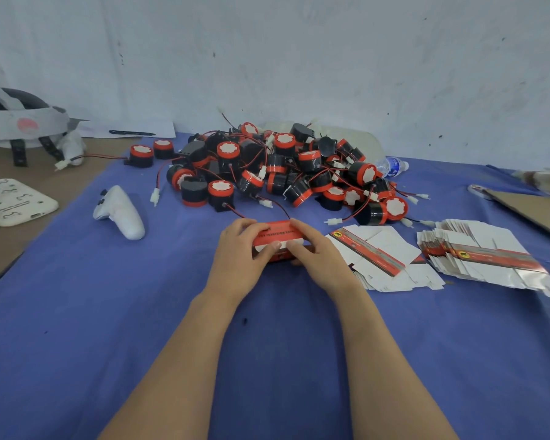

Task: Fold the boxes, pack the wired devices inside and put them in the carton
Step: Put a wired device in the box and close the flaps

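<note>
A small red folded box sits on the blue cloth at the centre. My left hand grips its left end and my right hand grips its right end, thumbs pressing on its near face. A red-and-black wire runs from behind the box toward the pile of wired devices, black cylinders with red caps, heaped just beyond. Two stacks of flat unfolded boxes lie to the right.
A white controller lies left of the box. A headset, a white power strip and a pen are at the far left. A water bottle lies behind the pile. A brown cardboard flap shows at the right edge.
</note>
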Tool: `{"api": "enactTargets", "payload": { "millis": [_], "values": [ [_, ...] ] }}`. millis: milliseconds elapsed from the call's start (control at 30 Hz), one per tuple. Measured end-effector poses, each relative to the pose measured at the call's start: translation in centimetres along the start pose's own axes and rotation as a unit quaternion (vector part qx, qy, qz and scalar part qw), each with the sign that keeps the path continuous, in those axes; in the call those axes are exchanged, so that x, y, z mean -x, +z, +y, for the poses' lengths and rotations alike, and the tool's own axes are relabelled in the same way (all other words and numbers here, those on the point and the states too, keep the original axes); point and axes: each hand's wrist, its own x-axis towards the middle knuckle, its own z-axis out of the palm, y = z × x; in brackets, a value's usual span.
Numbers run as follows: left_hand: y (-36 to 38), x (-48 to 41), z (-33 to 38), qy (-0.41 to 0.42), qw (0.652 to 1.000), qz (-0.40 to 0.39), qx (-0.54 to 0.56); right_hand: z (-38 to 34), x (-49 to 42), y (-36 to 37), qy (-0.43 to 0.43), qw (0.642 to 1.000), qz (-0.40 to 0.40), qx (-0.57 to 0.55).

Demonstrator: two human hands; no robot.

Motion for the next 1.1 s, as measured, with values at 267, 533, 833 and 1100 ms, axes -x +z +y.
{"api": "enactTargets", "payload": {
  "millis": [267, 533, 833, 1100],
  "values": [
    [-0.4, -0.2, 0.4, 0.018, 0.999, 0.051, 0.001, -0.2, -0.1, 0.5, -0.035, 0.994, 0.09, 0.041],
    [-0.1, 0.0, 0.4, 0.0, 0.998, 0.015, 0.066, -0.3, -0.1, 0.5, -0.018, 0.997, 0.076, 0.004],
    [0.1, 0.0, 1.3, -0.099, 0.985, 0.008, 0.14, -0.9, -0.4, 1.1, 0.102, 0.979, 0.083, -0.153],
    [-0.1, -0.3, 1.8, -0.23, 0.95, -0.09, 0.193, -1.6, -0.5, 1.4, 0.133, 0.984, 0.063, -0.101]
  ]
}}
